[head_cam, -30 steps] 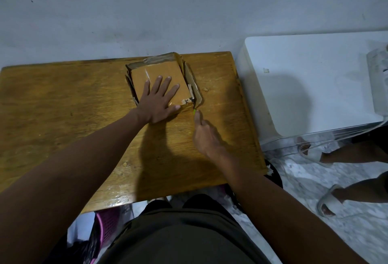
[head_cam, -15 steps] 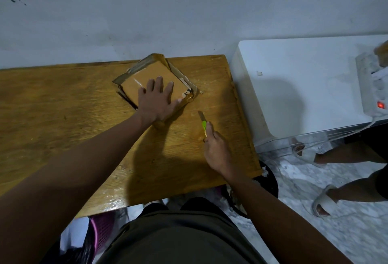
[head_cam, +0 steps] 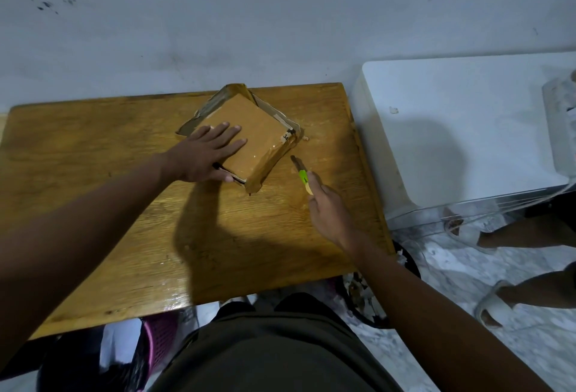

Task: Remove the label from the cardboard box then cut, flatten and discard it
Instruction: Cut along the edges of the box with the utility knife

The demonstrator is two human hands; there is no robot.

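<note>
- the cardboard box (head_cam: 249, 139) lies on the far half of the wooden table (head_cam: 93, 148), turned so one corner points toward us; it is low and partly collapsed, with loose taped flaps along its far and right edges.
- our left hand (head_cam: 202, 154) lies on the box's near-left part, fingers straight and spread, pressing it down against the table.
- our right hand (head_cam: 327, 207) is curled round a small cutter (head_cam: 301, 175) with a green body, forefinger lying along it; the blade points at the box's right edge, near it but apart.
- only a small white scrap of label (head_cam: 285, 136) shows at the right corner, so we judge the label mostly gone and the cutting in hand.
- the box looks light and thin; we expect it to slide or spin on the glossy table unless held down.
- the taped edges look slick and tougher than the bare board, which should bend easily.
- we would hold it flat on the top panel, well away from the blade's line, rather than by the floppy flaps.
</note>
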